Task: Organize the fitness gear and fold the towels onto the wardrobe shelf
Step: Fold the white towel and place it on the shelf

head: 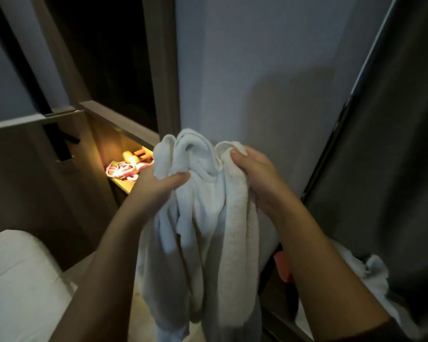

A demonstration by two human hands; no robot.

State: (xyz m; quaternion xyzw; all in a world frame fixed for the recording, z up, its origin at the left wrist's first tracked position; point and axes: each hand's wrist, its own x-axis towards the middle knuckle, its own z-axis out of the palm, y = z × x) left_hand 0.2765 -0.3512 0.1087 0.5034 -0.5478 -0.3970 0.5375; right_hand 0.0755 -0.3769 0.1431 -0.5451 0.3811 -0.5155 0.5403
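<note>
- White bedding (17, 280) fills the lower left corner. A dark curtain (393, 169) hangs along the right, with another pale cloth (373, 272) bunched at its foot.
- Beyond the left hand (156, 186), a lit shelf (123, 188) holds a tangle of pink cord (120, 170) and wooden handles (134, 156). The towel (208, 230) hides its right end.
- Left hand grips the towel near its top, with the thumb curled over a fold.
- Right hand (255, 174) pinches the opposite top edge, thumb pressed on the cloth.
- Towel hangs bunched between both hands, in the air before a pale wall (232, 70), and runs down out of view.
- Shelf's front edge lies just beside the left wrist, and bare wall stands above the hands.
</note>
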